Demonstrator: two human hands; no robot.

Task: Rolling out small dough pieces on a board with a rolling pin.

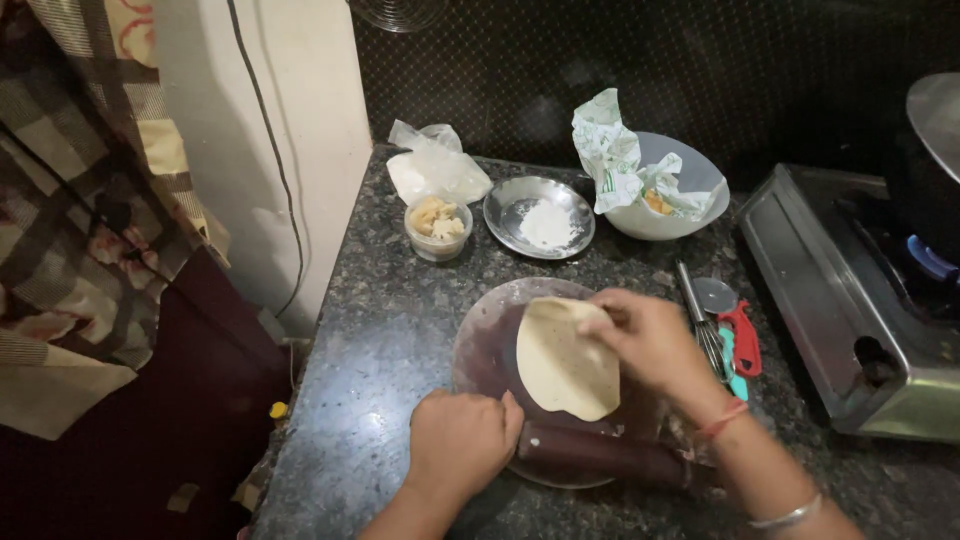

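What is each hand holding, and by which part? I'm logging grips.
Right hand lifts the flat round pale dough disc by its upper edge; left hand grips the dark wooden rolling pin's left end.

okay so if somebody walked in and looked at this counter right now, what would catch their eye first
Most likely the pale flat round of dough at the middle of the dark speckled counter, lifted at its top edge by the right hand over a round rolling board. Just below it, the left hand rests at the end of a dark rolling pin. Behind them, a steel plate of white flour shines.
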